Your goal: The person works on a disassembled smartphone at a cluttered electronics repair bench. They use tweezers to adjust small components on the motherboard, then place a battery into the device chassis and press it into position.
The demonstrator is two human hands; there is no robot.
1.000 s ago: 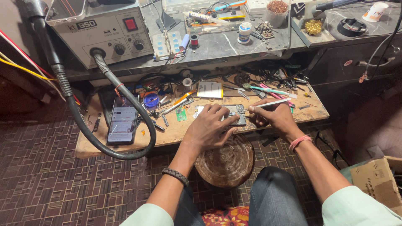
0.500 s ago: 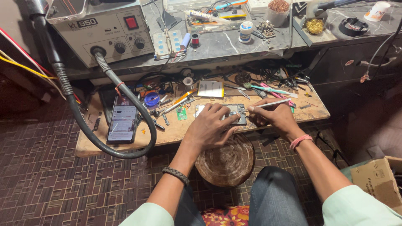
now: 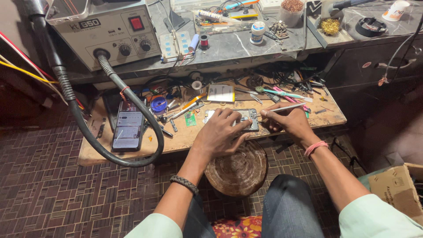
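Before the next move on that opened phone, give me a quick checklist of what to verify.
1. Left hand pressing down the opened phone: ok.
2. Right hand gripping the thin white tool, tip at the phone's edge: ok.
3. Exact contact point of the tip: cannot tell, too small.
4. Bench space around the phone: not ok, loose tools and parts crowd it.
5. Black hose from the rework station off the work: ok, it loops to the left.

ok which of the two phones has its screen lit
The phone at the bench's left, inside the hose loop. The other, the opened phone under the left hand, shows only its bare insides.
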